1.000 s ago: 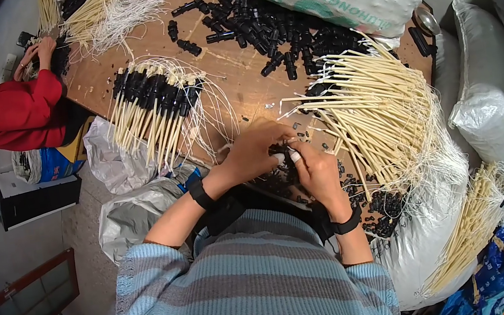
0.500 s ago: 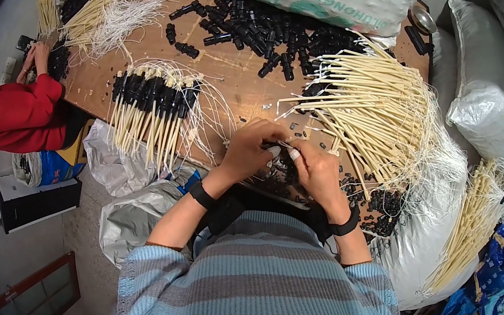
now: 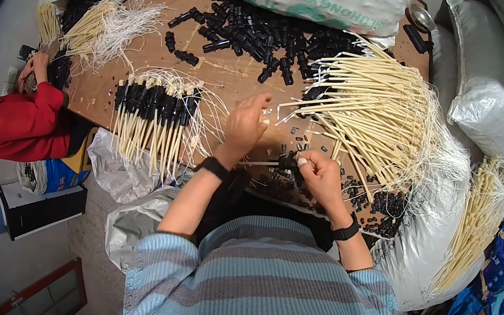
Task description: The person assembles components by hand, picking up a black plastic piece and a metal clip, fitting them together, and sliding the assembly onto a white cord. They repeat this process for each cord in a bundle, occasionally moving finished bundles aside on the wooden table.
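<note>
Right hand [image 3: 322, 176] pinches black fitting [image 3: 287, 162], pale tube [image 3: 261, 163] jutting left, over table's [image 3: 229, 73] near edge | Left hand [image 3: 246, 126], freshly withdrawn, fingers parted, leaves right holding alone | Heaped rods [image 3: 382, 115] lie right | Red-clad co-worker [image 3: 22, 126] beyond

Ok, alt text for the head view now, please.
A person's right hand holds a dark part with a pale rod over a wooden table, left hand apart from it. Bundles of pale tubes lie on both sides, black fittings beyond; a co-worker in red is at left.
</note>
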Available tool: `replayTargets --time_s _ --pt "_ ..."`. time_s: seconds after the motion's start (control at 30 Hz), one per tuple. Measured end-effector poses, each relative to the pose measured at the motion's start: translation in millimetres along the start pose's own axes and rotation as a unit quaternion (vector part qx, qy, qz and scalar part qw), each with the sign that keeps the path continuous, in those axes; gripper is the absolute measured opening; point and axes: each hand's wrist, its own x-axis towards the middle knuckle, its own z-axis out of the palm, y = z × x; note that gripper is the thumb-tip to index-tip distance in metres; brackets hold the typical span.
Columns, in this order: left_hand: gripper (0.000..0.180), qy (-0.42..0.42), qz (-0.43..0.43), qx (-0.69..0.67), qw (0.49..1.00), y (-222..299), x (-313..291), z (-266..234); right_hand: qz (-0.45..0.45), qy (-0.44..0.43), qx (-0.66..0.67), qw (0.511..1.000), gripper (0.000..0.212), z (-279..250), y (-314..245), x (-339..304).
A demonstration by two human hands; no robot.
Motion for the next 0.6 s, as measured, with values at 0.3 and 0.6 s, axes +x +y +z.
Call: replayTargets --time_s 0.3,0.6 --pt "0.021 -0.121 -0.143 -0.181 0.966 21 -10 -8 0.134 0.019 0.136 0.981 0.010 -2 17 13" --pt "0.028 -0.087 -0.099 -0.262 0.956 51 -41 13 0.116 -0.059 0.283 0.950 0.012 10 15 19"
